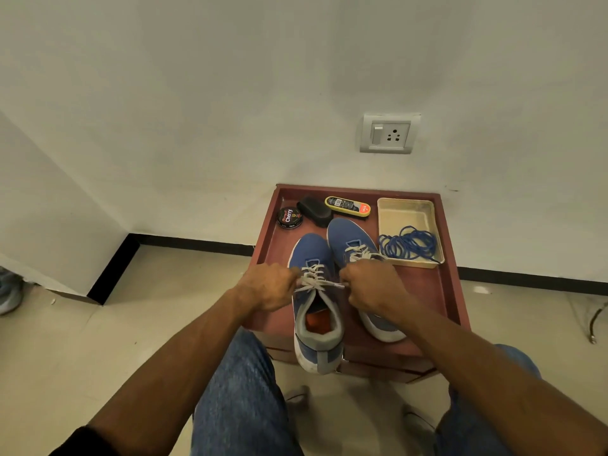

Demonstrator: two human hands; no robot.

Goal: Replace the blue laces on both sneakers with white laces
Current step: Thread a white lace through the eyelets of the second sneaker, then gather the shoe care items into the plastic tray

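Note:
Two blue sneakers stand side by side on a red-brown low table [427, 291]. The left sneaker [316, 324] has a white lace [312, 278] threaded through its eyelets. My left hand [269, 284] grips one end of that lace at the shoe's left side. My right hand [368, 287] pinches the other end at the right side, and the lace runs taut between them. The right sneaker [352, 238] also carries a white lace [358, 251], and my right hand hides its heel half. Blue laces [408, 243] lie coiled in a cream tray [404, 212].
At the table's far edge lie a round shoe polish tin [289, 217], a black brush [314, 210] and a yellow shoe-shine sponge [347, 205]. A wall socket [390, 133] is above. My knees in jeans sit below the table's front edge.

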